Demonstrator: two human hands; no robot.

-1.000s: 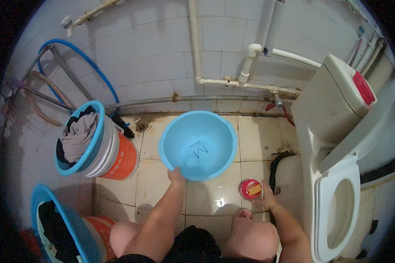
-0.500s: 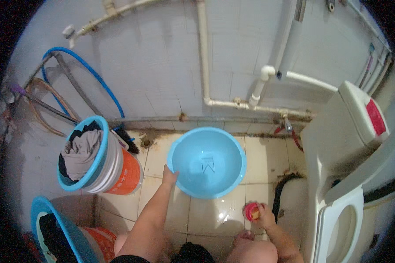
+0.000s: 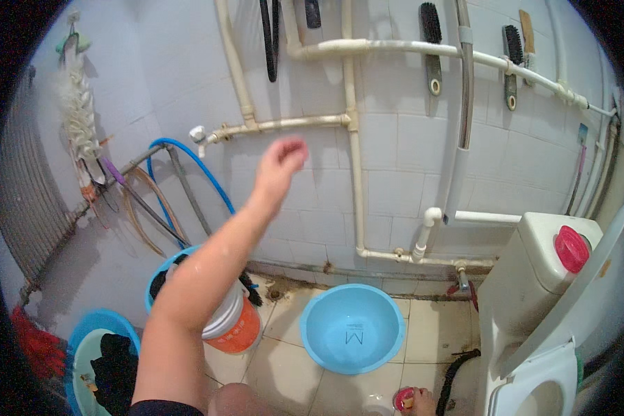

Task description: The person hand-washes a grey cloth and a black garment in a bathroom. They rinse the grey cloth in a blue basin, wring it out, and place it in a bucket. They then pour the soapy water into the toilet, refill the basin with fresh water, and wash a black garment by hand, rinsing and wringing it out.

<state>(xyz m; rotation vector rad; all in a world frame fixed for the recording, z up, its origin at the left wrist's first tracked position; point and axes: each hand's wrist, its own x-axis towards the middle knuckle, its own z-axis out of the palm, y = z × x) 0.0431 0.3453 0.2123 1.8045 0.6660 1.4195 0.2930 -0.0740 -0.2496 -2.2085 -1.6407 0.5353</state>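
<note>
My left hand (image 3: 281, 166) is raised in front of the tiled wall, above the bucket. Its fingers look curled but are blurred, and nothing clear shows in them. At the lower edge, my right hand (image 3: 423, 402) grips a small round red dish (image 3: 399, 399) with a yellowish piece in it, low over the floor. A light blue basin (image 3: 353, 327) sits on the tiles ahead, with neither hand touching it.
Left of the basin stands an orange and white bucket (image 3: 237, 329), partly behind my forearm. Nearer is a blue basin (image 3: 127, 326) with dark cloth (image 3: 112, 371). A white toilet (image 3: 513, 284) stands at the right. Pipes (image 3: 357, 180), brushes (image 3: 431, 48) and a blue hose (image 3: 211, 180) line the walls.
My left hand has left the basin's rim and risen toward the wall pipes. The view has tilted up, showing more wall. My right hand still holds the red dish.
</note>
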